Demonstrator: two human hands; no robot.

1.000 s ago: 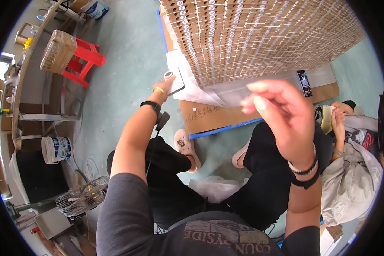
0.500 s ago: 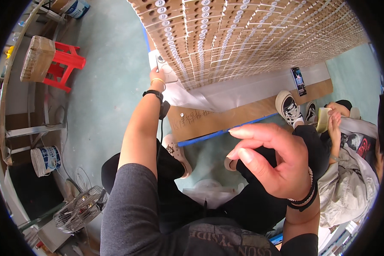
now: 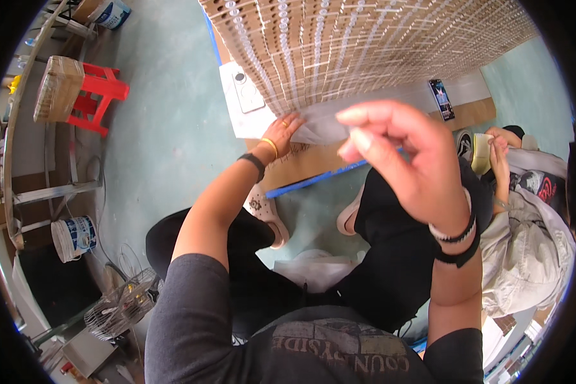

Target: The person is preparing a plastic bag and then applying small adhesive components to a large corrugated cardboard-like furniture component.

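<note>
My left hand [image 3: 283, 133] rests with fingers stretched out at the lower edge of a large cardboard panel [image 3: 339, 57], which has rows of holes and small white discs. Under the fingers is translucent white sheeting [image 3: 323, 128] over brown cardboard [image 3: 320, 168]. Just beyond this hand lies a flat white rectangular piece [image 3: 249, 97] with a dark round spot. My right hand [image 3: 413, 166] is raised in front of me, fingers curled. Its thumb seems to press against a finger behind it; anything between them is hidden.
A phone [image 3: 441, 100] with a lit screen lies beyond my right hand. At the right a co-worker's hands [image 3: 500, 153] hold a yellowish pad [image 3: 482, 155]. Leftward stand a red stool [image 3: 99, 96] with a carton [image 3: 59, 88], a white bucket [image 3: 74, 238] and a fan [image 3: 121, 297].
My left hand has left the white piece, where a thin dark tool showed at its fingers, and moved right and nearer onto the sheeting. My right hand has risen in the view.
</note>
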